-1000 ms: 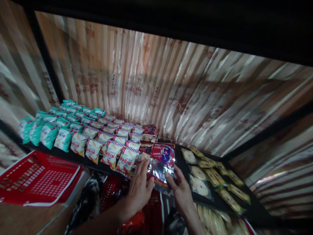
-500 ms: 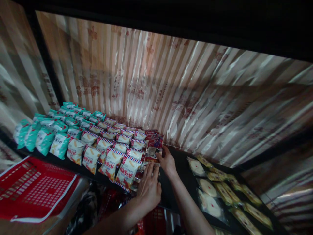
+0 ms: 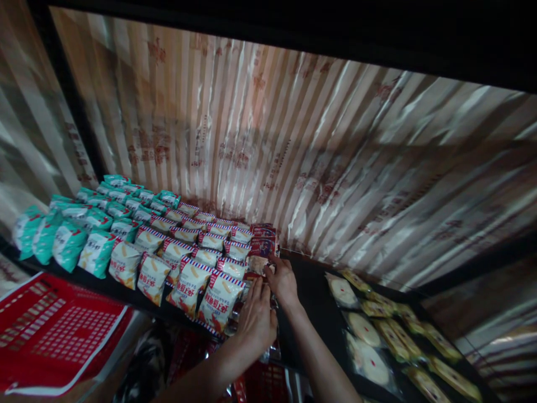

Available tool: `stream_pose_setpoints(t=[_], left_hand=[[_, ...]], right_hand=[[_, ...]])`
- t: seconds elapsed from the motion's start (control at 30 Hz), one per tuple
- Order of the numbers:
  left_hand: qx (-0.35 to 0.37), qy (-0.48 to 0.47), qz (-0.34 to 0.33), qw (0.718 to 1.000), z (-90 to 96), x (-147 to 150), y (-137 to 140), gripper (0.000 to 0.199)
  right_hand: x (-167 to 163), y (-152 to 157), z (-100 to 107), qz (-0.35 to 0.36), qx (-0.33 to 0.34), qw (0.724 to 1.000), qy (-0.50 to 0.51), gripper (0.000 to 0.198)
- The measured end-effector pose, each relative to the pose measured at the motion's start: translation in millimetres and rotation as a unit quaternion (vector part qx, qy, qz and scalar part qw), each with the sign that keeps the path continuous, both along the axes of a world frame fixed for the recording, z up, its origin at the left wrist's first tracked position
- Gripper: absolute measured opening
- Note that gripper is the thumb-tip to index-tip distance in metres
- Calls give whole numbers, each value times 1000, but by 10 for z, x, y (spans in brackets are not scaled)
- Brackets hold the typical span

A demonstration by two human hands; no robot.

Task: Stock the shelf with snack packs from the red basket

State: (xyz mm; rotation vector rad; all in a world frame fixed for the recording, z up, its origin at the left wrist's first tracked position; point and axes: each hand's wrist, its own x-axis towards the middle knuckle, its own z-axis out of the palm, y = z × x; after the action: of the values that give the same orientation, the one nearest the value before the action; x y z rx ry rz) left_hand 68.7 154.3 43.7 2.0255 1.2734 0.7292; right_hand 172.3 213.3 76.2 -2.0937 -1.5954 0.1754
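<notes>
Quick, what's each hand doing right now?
Left hand: open, fingers extended over the front of the row of maroon packets.
Right hand: fingers partly curled at those packets; can't tell whether it grips one.

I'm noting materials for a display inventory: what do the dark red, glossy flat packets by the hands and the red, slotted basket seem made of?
Dark red, glossy flat packets: probably thin plastic film, judging by the shiny, printed surface; a foil layer can't be ruled out.
Red, slotted basket: likely rigid moulded plastic, smooth-looking, with regular openings and even colour.
</notes>
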Motion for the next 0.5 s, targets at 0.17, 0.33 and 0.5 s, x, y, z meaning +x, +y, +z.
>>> stream_pose_setpoints(t=[0.17, 0.33, 0.5], left_hand=[[1, -28, 11, 1000, -35, 14, 26, 58], [73, -110, 32, 991, 183, -119, -146, 39], [84, -215, 49, 972, 220, -419, -531, 28]], right_hand=[[32, -46, -52, -14, -8, 1000, -13, 31], [35, -187, 22, -4, 108, 991, 78, 34], [-212, -853, 572, 88, 175, 907, 374, 36]])
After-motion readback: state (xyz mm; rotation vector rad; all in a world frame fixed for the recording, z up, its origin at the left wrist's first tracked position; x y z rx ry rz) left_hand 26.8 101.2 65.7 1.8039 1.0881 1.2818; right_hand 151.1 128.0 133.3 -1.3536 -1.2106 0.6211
